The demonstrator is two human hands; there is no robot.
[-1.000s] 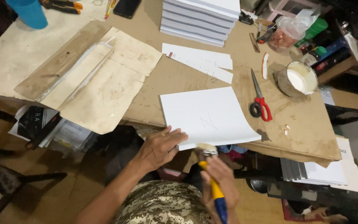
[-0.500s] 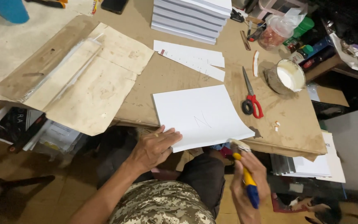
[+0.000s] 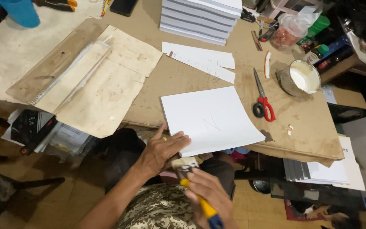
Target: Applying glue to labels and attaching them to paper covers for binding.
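A white stack of paper sheets lies at the near edge of the brown table, hanging slightly over it. My left hand rests on the stack's near left corner, fingers spread against its edge. My right hand grips a brush with a yellow and blue handle; its pale bristle head sits just below the stack's near edge, beside my left fingers.
Red-handled scissors lie right of the stack, a tin of white glue beyond them. White paper strips and a pile of white books sit further back. Worn brown boards cover the left. More paper lies under the table's right side.
My right hand has brought the brush leftward and up, from the right of the stack's edge to just beside my left hand. My left hand stays at the corner.
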